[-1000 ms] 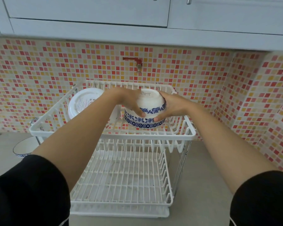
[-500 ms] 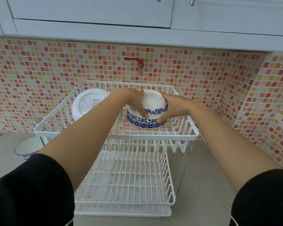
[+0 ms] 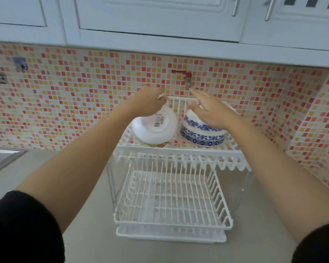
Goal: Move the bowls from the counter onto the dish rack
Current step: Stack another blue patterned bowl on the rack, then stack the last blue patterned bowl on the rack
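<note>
From the head camera, your left hand (image 3: 147,103) was up over the top tier of the white dish rack (image 3: 179,150), and its grip looked loose, fingers curled above the white bowl (image 3: 154,128) rather than clamped on it; whether a fingertip touched the bowl's upper edge, you could not tell through the blur. That white bowl sat tilted on the left half of the upper tier, its base with a small printed label turned toward you. Your right hand (image 3: 210,111) was spread flat, fingers extended and apart, its grip released, hovering just over the blue-patterned bowl (image 3: 202,134). That bowl stood upside down on the right half of the same tier, rim down on the wires, just beside the white one with a narrow gap between them. The rack's lower tier (image 3: 171,202) lay bare beneath, white wires running front to back over a drip tray (image 3: 169,235), and the whole thing stood on the grey tabletop (image 3: 87,234) against the wall. Behind it ran the mosaic tile backsplash (image 3: 65,95) in red, orange and cream, with a red-handled tap (image 3: 184,76) poking out just above your hands. White cabinets (image 3: 160,18) hung overhead, and your black sleeves (image 3: 21,226) filled both lower corners.
</note>
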Demonstrator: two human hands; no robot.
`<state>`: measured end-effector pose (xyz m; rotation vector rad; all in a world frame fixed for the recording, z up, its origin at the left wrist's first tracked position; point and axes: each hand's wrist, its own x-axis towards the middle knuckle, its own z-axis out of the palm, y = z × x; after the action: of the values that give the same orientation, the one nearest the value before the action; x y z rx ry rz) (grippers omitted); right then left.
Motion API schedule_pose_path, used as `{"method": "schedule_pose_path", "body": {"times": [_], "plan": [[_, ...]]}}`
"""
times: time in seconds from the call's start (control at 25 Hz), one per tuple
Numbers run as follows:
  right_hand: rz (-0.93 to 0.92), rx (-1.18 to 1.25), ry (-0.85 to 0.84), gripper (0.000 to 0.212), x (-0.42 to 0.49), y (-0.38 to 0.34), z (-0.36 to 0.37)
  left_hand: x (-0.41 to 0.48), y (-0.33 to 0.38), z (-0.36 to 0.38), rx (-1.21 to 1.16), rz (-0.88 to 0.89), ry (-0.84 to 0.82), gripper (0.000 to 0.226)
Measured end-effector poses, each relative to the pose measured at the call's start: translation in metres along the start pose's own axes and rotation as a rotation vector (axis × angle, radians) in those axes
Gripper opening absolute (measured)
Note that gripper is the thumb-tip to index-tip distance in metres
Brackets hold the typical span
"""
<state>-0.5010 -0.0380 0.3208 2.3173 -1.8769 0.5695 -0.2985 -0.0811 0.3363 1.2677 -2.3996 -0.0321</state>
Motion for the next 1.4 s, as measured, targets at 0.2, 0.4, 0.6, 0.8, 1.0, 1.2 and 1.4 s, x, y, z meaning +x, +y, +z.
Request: {"method": "schedule_pose_path", "body": {"times": [0.2,0.4,0.6,0.8,1.0,1.2,1.4], "plan": [[-0.021,0.054,0.070,0.064,0.020,-0.126,0.044,-0.070,-0.095,-0.036,-0.005,-0.089,0.036,0.047],[-0.058,0.095,0.059,0.064,0.038,-0.252,0.112,-0.141,-0.197,-0.049,0.048,-0.219,-0.027,0.051],[-0.016,0.204,-0.030,0.060,0.052,-0.326,0.168,-0.185,-0.275,-0.026,0.099,-0.318,-0.146,0.048],[0.097,0.284,-0.130,0.055,0.063,-0.342,0.243,-0.215,-0.328,0.028,0.037,-0.454,-0.190,0.047],[0.216,0.359,-0.254,0.058,0.084,-0.339,0.313,-0.228,-0.385,0.077,0.035,-0.562,-0.233,0.046],[0.360,0.452,-0.363,0.059,0.129,-0.327,0.380,-0.211,-0.444,0.118,-0.007,-0.673,-0.299,0.045],[0.550,0.562,-0.473,0.064,0.179,-0.312,0.454,-0.178,-0.494,0.172,-0.094,-0.798,-0.350,0.046]]}}
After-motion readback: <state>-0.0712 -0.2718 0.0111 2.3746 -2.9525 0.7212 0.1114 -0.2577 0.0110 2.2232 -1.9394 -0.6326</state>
